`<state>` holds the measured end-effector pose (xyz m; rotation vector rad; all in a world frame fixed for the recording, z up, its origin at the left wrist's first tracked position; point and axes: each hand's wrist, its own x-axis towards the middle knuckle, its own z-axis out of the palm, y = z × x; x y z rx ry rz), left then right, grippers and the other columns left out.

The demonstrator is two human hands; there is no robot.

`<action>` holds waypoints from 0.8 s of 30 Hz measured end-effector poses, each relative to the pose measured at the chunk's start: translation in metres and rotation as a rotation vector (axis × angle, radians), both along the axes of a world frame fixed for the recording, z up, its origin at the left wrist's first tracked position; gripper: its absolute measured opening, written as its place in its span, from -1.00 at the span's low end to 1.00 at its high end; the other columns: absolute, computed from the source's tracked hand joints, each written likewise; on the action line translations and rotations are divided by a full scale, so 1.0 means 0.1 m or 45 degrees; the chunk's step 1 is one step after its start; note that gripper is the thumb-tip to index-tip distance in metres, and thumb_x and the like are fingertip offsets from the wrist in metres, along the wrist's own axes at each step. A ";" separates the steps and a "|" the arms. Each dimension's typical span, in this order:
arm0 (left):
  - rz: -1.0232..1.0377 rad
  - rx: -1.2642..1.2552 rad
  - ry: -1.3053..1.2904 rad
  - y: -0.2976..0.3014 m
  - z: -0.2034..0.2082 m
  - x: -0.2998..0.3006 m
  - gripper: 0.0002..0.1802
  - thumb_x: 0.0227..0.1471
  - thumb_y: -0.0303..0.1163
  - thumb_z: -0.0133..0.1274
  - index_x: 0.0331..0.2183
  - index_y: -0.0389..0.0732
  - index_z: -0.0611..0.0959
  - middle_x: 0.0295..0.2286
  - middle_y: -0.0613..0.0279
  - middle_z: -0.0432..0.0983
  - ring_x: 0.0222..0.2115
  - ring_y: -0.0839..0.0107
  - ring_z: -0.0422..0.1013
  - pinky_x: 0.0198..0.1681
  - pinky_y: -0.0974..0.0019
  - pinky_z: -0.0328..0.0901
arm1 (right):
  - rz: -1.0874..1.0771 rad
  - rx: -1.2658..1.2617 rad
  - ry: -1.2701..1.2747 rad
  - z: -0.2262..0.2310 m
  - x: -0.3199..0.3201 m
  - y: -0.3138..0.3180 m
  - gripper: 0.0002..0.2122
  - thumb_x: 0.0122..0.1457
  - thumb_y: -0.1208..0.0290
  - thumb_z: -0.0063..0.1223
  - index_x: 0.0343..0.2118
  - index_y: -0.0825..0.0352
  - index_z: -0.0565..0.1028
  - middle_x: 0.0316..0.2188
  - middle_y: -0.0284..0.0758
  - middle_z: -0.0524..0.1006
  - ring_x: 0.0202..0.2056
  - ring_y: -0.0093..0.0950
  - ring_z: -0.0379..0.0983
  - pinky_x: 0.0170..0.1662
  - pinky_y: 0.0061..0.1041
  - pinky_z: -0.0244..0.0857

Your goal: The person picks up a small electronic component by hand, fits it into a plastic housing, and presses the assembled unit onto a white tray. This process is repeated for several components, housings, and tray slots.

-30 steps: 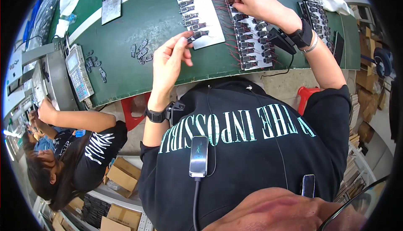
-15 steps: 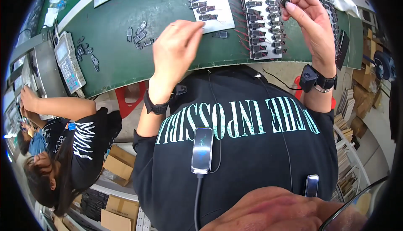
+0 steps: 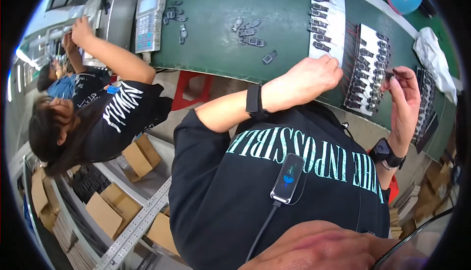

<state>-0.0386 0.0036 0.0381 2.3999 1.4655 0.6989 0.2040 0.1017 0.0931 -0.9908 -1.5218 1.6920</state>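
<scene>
My left hand [image 3: 304, 83] is at the table's near edge, below the first white board [image 3: 335, 5]. Its fingers are pressed together; anything between the tips is hidden. A small black part [image 3: 389, 75] sits pinched between thumb and fingers of my right hand [image 3: 405, 101], raised beside the right edge of a second white board [image 3: 370, 33]. Small black watch-shaped modules [image 3: 320, 24] line the first board. More modules [image 3: 362, 68] with thin red wires stand in rows on the second. Left of my left hand lies one loose module [image 3: 269, 57].
A loose cluster of modules [image 3: 249, 32] and another small pile [image 3: 175, 14] lie on the green table [image 3: 211, 39]. A grey keypad device [image 3: 148, 20] stands at left, near a co-worker [image 3: 122, 98]. Right are another row of modules [image 3: 426, 98] and a white bag [image 3: 434, 51].
The view has turned, so the table appears shifted right and down. My left hand has moved right along the near edge. My right hand still pinches the small black part.
</scene>
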 end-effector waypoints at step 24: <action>0.575 -0.643 -1.874 0.55 -0.07 0.27 -0.75 0.19 -0.55 0.08 -0.10 -0.46 0.62 -0.28 0.06 0.63 -0.30 0.38 0.60 -0.20 0.42 0.52 | 0.011 0.187 -0.246 -0.44 -0.48 0.27 -0.85 0.22 0.50 0.15 -0.17 0.40 0.57 -0.31 -0.47 0.57 -0.31 -0.70 0.45 -0.21 -0.71 0.37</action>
